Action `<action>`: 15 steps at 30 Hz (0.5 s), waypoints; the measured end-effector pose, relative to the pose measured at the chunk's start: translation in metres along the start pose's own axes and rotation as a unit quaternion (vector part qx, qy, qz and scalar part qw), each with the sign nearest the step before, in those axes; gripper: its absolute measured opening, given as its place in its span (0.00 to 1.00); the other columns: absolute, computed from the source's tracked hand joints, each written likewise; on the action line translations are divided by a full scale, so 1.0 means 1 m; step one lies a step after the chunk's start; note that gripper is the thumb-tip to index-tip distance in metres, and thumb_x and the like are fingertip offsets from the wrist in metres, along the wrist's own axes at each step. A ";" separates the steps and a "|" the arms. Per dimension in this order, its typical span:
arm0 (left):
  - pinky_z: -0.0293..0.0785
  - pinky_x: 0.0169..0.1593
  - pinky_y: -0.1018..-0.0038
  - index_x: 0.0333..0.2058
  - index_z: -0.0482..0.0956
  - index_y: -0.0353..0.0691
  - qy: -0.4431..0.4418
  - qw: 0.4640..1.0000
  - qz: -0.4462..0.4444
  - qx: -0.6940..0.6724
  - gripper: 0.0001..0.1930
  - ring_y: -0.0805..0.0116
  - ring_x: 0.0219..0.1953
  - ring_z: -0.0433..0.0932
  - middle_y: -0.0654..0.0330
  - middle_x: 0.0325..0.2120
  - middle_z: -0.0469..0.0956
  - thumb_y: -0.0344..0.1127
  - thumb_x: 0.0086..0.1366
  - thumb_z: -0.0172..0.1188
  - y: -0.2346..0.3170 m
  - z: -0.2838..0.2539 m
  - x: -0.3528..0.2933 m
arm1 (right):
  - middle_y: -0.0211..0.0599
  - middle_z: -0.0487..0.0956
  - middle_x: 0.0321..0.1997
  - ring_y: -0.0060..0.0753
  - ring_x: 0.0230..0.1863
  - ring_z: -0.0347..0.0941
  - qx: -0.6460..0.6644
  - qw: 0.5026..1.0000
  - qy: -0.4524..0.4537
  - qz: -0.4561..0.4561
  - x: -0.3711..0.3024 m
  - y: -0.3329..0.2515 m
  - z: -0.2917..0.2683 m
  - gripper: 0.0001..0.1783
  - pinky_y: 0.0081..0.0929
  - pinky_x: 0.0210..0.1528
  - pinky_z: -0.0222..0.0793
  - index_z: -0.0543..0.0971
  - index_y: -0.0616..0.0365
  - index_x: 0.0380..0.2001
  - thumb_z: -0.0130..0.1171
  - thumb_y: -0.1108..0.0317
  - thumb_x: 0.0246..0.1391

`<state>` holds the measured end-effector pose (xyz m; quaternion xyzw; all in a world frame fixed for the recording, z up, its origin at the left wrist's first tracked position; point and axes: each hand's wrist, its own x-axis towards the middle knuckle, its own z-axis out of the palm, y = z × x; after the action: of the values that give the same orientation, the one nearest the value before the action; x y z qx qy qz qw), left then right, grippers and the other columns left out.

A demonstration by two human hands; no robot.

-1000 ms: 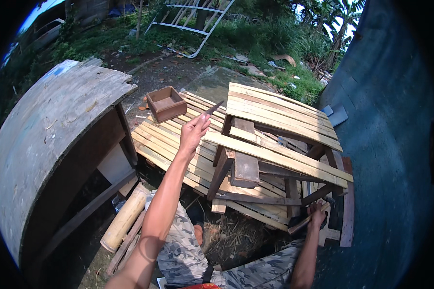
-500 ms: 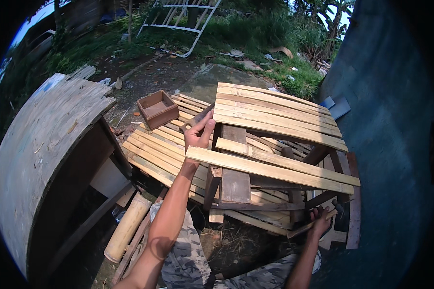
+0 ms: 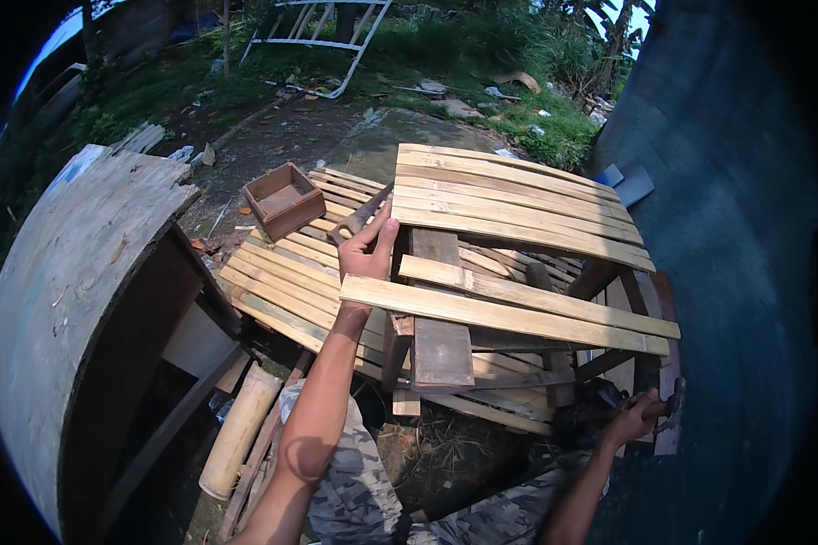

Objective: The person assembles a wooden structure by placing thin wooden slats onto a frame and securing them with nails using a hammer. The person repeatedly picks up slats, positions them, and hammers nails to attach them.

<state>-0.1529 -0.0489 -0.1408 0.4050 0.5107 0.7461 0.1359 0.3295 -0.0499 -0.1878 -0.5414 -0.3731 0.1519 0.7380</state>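
Note:
Pale bamboo slats (image 3: 509,195) lie side by side across a dark wooden frame (image 3: 443,354). My left hand (image 3: 368,257) is at their left ends, thumb and fingers closed on the end of a slat near the frame's corner. Two loose bamboo slats (image 3: 504,313) rest across the frame nearer to me, and the front one passes over my left wrist. Low at the right, my right hand (image 3: 632,422) is closed round the handle of a hammer (image 3: 675,402), whose head points right, beside the frame's leg.
A slatted bamboo surface (image 3: 282,277) lies beneath, carrying a brown open box (image 3: 286,200) and a handsaw (image 3: 362,216). A weathered board (image 3: 73,263) stands at left, above a bamboo piece (image 3: 239,431). A blue-grey wall (image 3: 745,272) rises close on the right.
My right hand has moved up and right with the hammer, whose head now points right. My left hand stays at the slat ends, while the whole view has shifted slightly.

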 end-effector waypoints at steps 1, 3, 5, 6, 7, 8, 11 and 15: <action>0.76 0.55 0.75 0.58 0.79 0.36 0.001 1.000 -0.001 0.006 0.20 0.71 0.53 0.80 0.51 0.53 0.82 0.41 0.73 0.61 0.000 0.000 -0.001 | 0.26 0.70 0.22 0.14 0.18 0.62 -0.042 0.999 -0.030 -0.002 0.000 -0.019 -0.005 0.19 0.19 0.18 0.55 0.73 0.56 0.29 0.60 0.53 0.68; 0.76 0.56 0.75 0.58 0.79 0.36 0.006 1.000 0.011 0.003 0.20 0.71 0.54 0.79 0.52 0.54 0.81 0.41 0.74 0.60 -0.001 0.000 0.000 | 0.27 0.72 0.24 0.15 0.22 0.66 -0.091 0.988 -0.122 -0.027 -0.004 -0.055 -0.005 0.17 0.20 0.23 0.60 0.75 0.57 0.31 0.62 0.55 0.67; 0.76 0.57 0.74 0.58 0.79 0.35 0.004 1.000 0.005 -0.013 0.20 0.70 0.55 0.79 0.53 0.55 0.81 0.40 0.74 0.59 -0.001 0.001 0.000 | 0.28 0.75 0.29 0.20 0.31 0.71 -0.231 0.963 -0.136 -0.016 -0.014 -0.088 0.004 0.14 0.22 0.35 0.67 0.78 0.59 0.36 0.65 0.59 0.65; 0.70 0.62 0.75 0.58 0.79 0.36 -0.002 0.999 -0.001 -0.039 0.21 0.71 0.58 0.76 0.54 0.55 0.81 0.42 0.73 0.61 -0.001 0.000 0.000 | 0.28 0.77 0.33 0.26 0.37 0.73 -0.200 0.953 -0.226 -0.033 -0.015 -0.105 0.010 0.14 0.28 0.43 0.69 0.79 0.61 0.41 0.68 0.61 0.61; 0.70 0.62 0.75 0.58 0.79 0.36 0.000 0.999 0.005 -0.033 0.21 0.71 0.58 0.77 0.54 0.55 0.81 0.42 0.73 0.61 -0.002 0.000 0.000 | 0.31 0.78 0.38 0.28 0.39 0.73 -0.095 0.938 -0.321 -0.088 -0.018 -0.118 0.021 0.19 0.31 0.44 0.70 0.79 0.64 0.40 0.72 0.59 0.57; 0.71 0.62 0.74 0.58 0.79 0.36 0.003 1.000 0.005 -0.027 0.20 0.71 0.57 0.77 0.54 0.55 0.81 0.42 0.73 0.61 -0.002 0.000 0.000 | 0.40 0.78 0.48 0.39 0.51 0.73 -0.184 0.905 -0.346 -0.166 -0.015 -0.131 0.033 0.22 0.39 0.52 0.69 0.78 0.65 0.37 0.75 0.58 0.52; 0.72 0.61 0.74 0.58 0.79 0.36 0.006 1.000 0.017 -0.018 0.20 0.71 0.57 0.77 0.53 0.55 0.81 0.42 0.74 0.60 -0.005 0.000 -0.001 | 0.50 0.72 0.68 0.59 0.72 0.62 -0.280 0.766 -0.434 -0.383 -0.004 -0.157 0.073 0.24 0.53 0.74 0.55 0.75 0.64 0.28 0.80 0.62 0.40; 0.72 0.59 0.75 0.59 0.79 0.37 0.002 1.000 0.024 -0.007 0.21 0.72 0.54 0.78 0.54 0.53 0.83 0.42 0.74 0.60 -0.011 -0.002 -0.002 | 0.50 0.74 0.66 0.55 0.71 0.64 -0.310 0.659 -0.596 -0.339 0.013 -0.162 0.113 0.18 0.57 0.76 0.53 0.79 0.61 0.37 0.76 0.69 0.43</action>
<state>-0.1551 -0.0465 -0.1518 0.4150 0.4956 0.7535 0.1198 0.2286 -0.0235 -0.0196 -0.3681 -0.9162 0.0567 0.1478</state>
